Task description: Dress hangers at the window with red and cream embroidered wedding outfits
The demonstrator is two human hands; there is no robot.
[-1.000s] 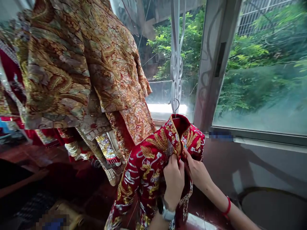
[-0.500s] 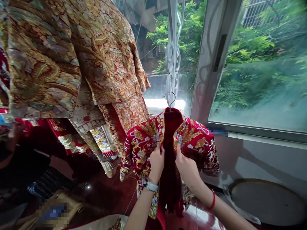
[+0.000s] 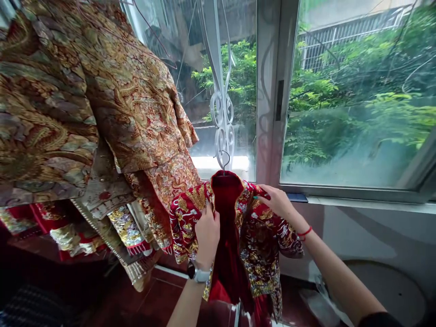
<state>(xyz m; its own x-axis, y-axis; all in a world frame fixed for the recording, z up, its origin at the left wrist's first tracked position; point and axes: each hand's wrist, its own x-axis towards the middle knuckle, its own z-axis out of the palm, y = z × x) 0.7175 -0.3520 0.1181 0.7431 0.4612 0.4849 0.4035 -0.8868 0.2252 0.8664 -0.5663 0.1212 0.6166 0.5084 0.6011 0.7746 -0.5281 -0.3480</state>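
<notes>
A red jacket with gold and silver embroidery hangs upright on a thin metal hanger, its front parted over a dark red lining. My left hand, with a watch at the wrist, is closed on the jacket's left front edge just below the collar. On the right shoulder of the jacket rests my right hand, a red cord round its wrist. Its fingers are stretched out over the cloth, and one teal nail shows; the rest of the fingertips are partly hidden.
Gold-patterned embroidered garments hang close at the left, with more red and beige clothes below them. A scrolled white metal bar stands behind the hanger, before a window. A round grey object sits low at right.
My right hand has left the jacket's front edge and moved up and outward onto its shoulder. My left hand stays at the other front edge. The view has shifted, showing more window at right.
</notes>
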